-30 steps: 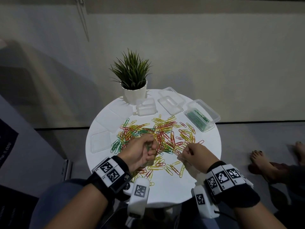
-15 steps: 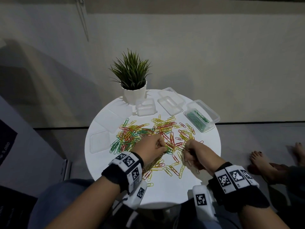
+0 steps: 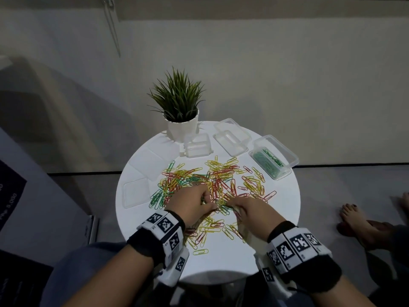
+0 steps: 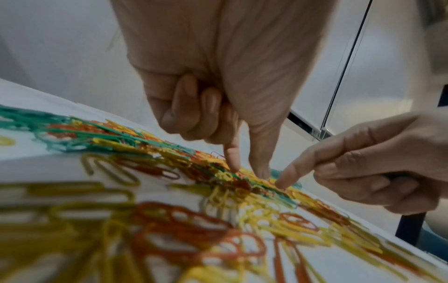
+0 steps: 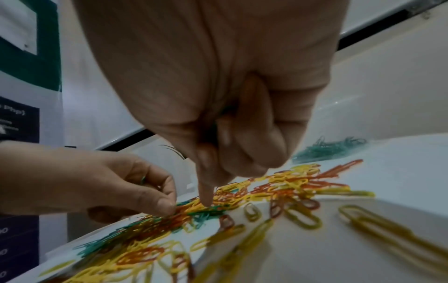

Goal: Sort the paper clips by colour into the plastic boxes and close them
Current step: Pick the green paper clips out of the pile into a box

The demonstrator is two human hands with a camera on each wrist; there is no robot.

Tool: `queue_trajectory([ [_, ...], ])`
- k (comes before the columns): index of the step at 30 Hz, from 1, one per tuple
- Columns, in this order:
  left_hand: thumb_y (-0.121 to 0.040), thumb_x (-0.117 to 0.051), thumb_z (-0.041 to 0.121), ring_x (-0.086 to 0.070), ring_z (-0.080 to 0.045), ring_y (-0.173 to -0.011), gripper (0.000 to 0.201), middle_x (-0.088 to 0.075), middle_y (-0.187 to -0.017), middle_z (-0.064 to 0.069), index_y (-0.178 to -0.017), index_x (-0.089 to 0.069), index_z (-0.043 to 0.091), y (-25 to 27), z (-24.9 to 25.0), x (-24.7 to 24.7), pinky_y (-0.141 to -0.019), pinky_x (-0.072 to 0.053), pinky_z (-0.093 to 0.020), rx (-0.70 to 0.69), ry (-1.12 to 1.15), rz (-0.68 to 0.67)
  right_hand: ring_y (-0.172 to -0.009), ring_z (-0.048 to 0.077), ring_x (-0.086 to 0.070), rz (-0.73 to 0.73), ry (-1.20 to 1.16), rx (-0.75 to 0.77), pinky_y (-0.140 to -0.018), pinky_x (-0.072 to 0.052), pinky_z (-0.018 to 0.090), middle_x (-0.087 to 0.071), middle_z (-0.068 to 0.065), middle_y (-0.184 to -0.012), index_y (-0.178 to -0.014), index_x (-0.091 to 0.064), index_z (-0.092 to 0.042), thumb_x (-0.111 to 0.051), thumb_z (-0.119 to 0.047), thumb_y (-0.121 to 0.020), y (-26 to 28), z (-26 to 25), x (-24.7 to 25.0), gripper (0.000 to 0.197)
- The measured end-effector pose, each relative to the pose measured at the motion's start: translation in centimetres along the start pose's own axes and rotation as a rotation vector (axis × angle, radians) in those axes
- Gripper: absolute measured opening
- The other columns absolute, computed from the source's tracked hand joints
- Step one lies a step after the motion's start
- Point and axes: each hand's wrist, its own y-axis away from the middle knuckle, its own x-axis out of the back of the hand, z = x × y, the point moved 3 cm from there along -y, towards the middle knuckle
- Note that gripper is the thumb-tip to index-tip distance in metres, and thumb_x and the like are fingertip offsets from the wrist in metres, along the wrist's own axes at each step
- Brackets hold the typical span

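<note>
A heap of green, yellow and red paper clips (image 3: pixel 217 180) lies spread over the round white table (image 3: pixel 285 209). My left hand (image 3: pixel 207 201) reaches into the heap, thumb and forefinger tips down on the clips (image 4: pixel 247 170); its other fingers are curled, and a bit of green shows inside them in the right wrist view. Just beside it, my right hand (image 3: pixel 231 204) presses its forefinger (image 5: pixel 206 199) onto a green clip, the other fingers curled round green clips (image 5: pixel 224 111). At the right edge stands a clear plastic box (image 3: pixel 287 155), open, holding green clips.
An empty open clear box (image 3: pixel 232 140) and a small shut one (image 3: pixel 197 148) stand at the back. Behind them is a potted plant (image 3: pixel 179 107). A loose lid (image 3: pixel 136 192) lies at the left edge. Someone's bare feet (image 3: pixel 363 222) rest on the floor to the right.
Both hands have moved forward from the near edge of the heap into its middle and closer together. The left hand swung right and now points its fingertips down.
</note>
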Motion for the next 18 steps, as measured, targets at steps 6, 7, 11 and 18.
queue_trajectory([
  [6,-0.076,-0.075,0.044,-0.053,-0.014,-0.070,0.031,-0.060,-0.078,0.008,-0.087,-0.053,0.025,-0.2,-1.0,0.2,-0.056,-0.035,-0.027,0.053,0.010,-0.046,-0.091,0.019,-0.062,0.083,0.103,-0.139,-0.080,-0.052,0.034,-0.068,-0.003,-0.094,-0.095,-0.066,-0.030,-0.041,-0.025,-0.096,1.0,0.8,1.2,0.025],
  [7,-0.075,-0.075,0.045,-0.053,-0.014,-0.070,0.032,-0.060,-0.078,0.008,-0.086,-0.053,0.025,-0.2,-1.0,0.5,-0.057,-0.036,-0.027,0.046,0.014,-0.044,-0.090,0.019,-0.062,0.113,0.095,-0.147,-0.080,-0.052,0.034,-0.068,-0.004,-0.094,-0.098,-0.067,-0.029,-0.044,-0.026,-0.095,0.9,0.7,1.6,0.023],
  [11,-0.080,-0.068,0.052,-0.056,-0.013,-0.075,0.030,-0.061,-0.079,0.008,-0.085,-0.054,0.025,-0.3,0.4,0.3,-0.063,-0.042,-0.029,0.014,-0.016,-0.025,-0.080,0.017,-0.058,0.126,0.075,-0.109,-0.070,-0.048,0.027,-0.061,-0.006,-0.080,-0.089,-0.068,-0.024,-0.050,-0.024,-0.093,-0.2,-1.1,1.9,0.019],
  [18,-0.073,-0.076,0.045,-0.058,-0.018,-0.079,0.034,-0.062,-0.082,0.007,-0.085,-0.053,0.023,-0.7,0.3,0.1,-0.066,-0.044,-0.032,0.033,-0.065,-0.105,-0.087,0.021,-0.060,0.059,0.216,-0.149,-0.074,-0.048,0.029,-0.065,-0.001,-0.091,-0.085,-0.059,-0.024,-0.050,-0.018,-0.088,-2.5,-1.6,0.6,0.011],
])
